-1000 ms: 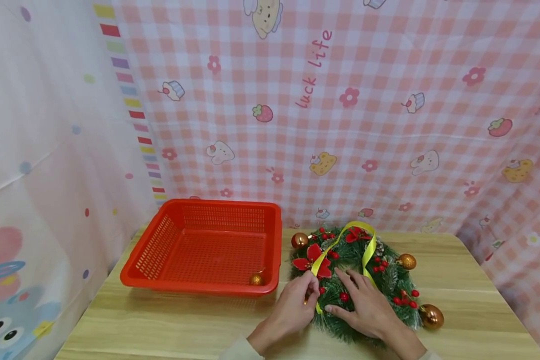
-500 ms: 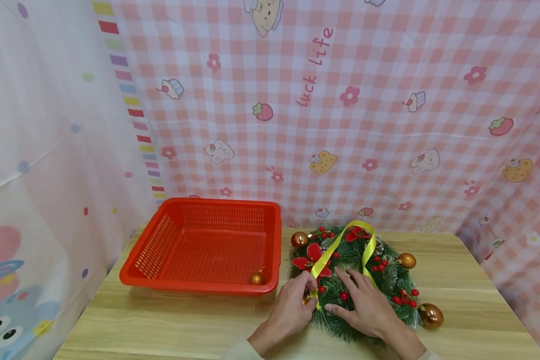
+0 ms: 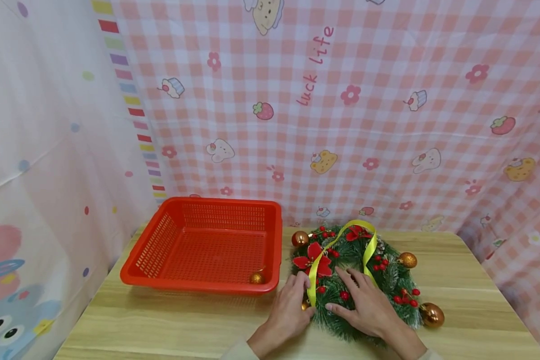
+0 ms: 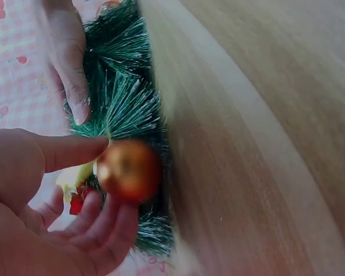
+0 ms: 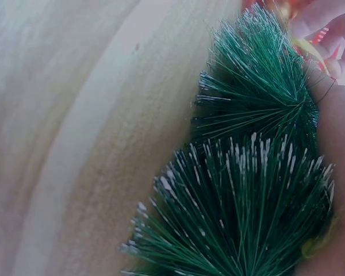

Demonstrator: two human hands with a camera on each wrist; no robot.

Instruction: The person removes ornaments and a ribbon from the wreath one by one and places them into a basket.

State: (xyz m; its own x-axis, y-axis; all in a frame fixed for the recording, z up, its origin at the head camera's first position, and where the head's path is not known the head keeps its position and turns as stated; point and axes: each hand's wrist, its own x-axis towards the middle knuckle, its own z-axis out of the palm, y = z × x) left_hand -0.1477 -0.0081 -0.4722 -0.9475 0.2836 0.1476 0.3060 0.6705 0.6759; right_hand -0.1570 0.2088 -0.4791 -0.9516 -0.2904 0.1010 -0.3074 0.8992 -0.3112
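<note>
A green wreath [image 3: 342,325] with red flowers, berries and balls lies on the table. A yellow ribbon [image 3: 314,280] loops over it. My left hand [image 3: 288,305] is at its left side, next to the ribbon's lower end, thumb and fingers apart. In the left wrist view an orange-gold ball ornament [image 4: 129,171] sits between the thumb and fingers; no firm grip on it shows. The ribbon [image 4: 77,173] shows behind it, partly hidden. My right hand [image 3: 364,305] rests on the wreath's front with spread fingers. In the right wrist view, frosted needles [image 5: 241,213] lie beside it.
A red plastic basket [image 3: 198,287] stands left of the wreath with a small gold ball [image 3: 257,278] in its near right corner. Copper balls [image 3: 432,315] stick out at the wreath's right. A checked curtain [image 3: 252,165] hangs behind the table [image 3: 193,325].
My left hand has loosened its pinch on the yellow ribbon and shifted slightly left. The ribbon's left strand now hangs straighter beside the fingers. My right hand has stayed in place.
</note>
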